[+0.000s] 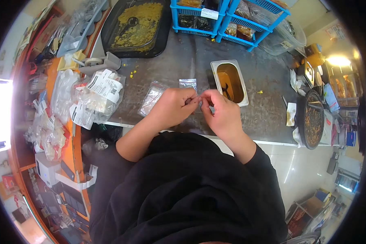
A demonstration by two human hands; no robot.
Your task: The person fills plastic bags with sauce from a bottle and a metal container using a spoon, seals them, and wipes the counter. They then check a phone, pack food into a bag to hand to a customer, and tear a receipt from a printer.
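In the middle of the table my left hand [174, 106] and my right hand [222, 109] meet at the fingertips, both closed in a pinch. Whatever lies between the fingers is too small and too covered to name. Just beyond my left hand shows a small clear zip bag [188, 83], its lower part hidden by the hand. More flat clear bags [151, 99] lie to the left of that wrist. Close behind my right hand stands a rectangular metal container [240, 77] with something amber-brown inside and a dark-handled utensil [225, 86] in it.
A black tray [160, 46] of yellow crumbly stuff stands at the back left, near a tape dispenser [103, 64]. Labelled plastic packs [103, 91] crowd the left edge. Blue basket racks [197, 31] line the back. On the right is a dark round tray [313, 118].
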